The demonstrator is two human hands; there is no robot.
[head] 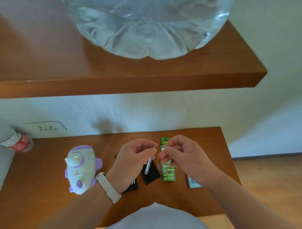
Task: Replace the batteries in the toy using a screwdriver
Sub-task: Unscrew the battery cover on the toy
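A white and purple toy lies on the wooden table at the left. Above the table's middle, my left hand grips a thin silver screwdriver, its upper end showing near my thumb. Close beside it, my right hand has its fingers curled, fingertips near the screwdriver's top; whether they pinch a small bit is too small to tell. Green battery packs lie on the table under my right hand.
A black case lid and a black case lie below my hands. A light blue box sits at the right. A wooden shelf with a big water jug hangs overhead. A plastic bottle lies at left.
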